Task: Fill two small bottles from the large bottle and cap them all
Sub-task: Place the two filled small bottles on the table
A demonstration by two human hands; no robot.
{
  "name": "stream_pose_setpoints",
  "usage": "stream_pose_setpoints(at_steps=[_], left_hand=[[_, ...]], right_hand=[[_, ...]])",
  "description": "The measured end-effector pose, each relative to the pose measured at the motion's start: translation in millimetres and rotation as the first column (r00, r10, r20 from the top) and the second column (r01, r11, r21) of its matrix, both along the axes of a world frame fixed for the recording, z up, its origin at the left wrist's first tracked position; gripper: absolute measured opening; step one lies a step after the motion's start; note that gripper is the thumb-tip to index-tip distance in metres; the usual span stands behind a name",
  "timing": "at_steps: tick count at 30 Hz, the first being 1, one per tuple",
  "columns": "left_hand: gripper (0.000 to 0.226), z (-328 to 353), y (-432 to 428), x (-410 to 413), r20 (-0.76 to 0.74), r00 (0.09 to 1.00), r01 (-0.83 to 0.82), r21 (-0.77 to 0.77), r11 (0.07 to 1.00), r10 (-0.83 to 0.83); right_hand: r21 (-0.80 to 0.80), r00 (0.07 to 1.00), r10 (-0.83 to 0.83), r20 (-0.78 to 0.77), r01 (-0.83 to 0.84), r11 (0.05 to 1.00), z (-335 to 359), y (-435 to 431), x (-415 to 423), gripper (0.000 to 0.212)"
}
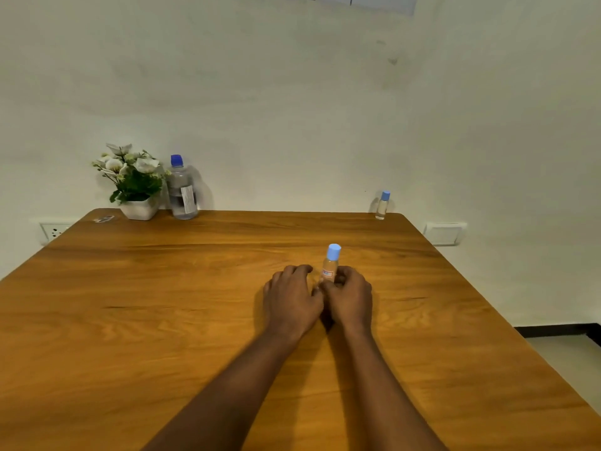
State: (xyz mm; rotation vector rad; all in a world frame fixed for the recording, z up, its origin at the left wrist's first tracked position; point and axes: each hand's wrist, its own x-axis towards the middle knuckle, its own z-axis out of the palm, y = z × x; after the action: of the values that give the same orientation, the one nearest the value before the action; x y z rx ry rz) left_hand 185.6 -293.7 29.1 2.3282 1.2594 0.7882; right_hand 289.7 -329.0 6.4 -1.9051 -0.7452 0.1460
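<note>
A small clear bottle [331, 265] with a light blue cap stands upright near the middle of the wooden table [162, 320]. My right hand [349, 296] wraps its fingers around the bottle's lower body. My left hand [291, 296] rests on the table just left of it, fingers curled and apart, thumb touching the right hand, holding nothing. A second small capped bottle [382, 206] stands at the far right edge by the wall. The large clear bottle [182, 188], dark blue cap on, stands at the far left.
A white pot of artificial flowers [135, 183] sits beside the large bottle. A small shiny scrap [104, 219] lies near the far left corner. Wall sockets [53, 231] flank the table. The table's right edge drops to the floor.
</note>
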Motion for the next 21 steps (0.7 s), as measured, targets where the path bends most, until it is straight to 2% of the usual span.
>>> stream_pose_setpoints(at_steps=[9,21], left_hand=[[0.048,10.8,30.2,94.5,-0.101,0.988,0.123,0.037,0.992,-0.119],[0.044,-0.6,136.0,221.3,-0.146,0.982,0.131,0.084,0.988,-0.118]], right_hand=[[0.062,0.991,-0.131,0.006,0.13,0.99,1.2,6.7,81.0,0.029],[0.005,0.98,-0.141,0.137,0.141,0.99,-2.3,121.1,209.0,0.028]])
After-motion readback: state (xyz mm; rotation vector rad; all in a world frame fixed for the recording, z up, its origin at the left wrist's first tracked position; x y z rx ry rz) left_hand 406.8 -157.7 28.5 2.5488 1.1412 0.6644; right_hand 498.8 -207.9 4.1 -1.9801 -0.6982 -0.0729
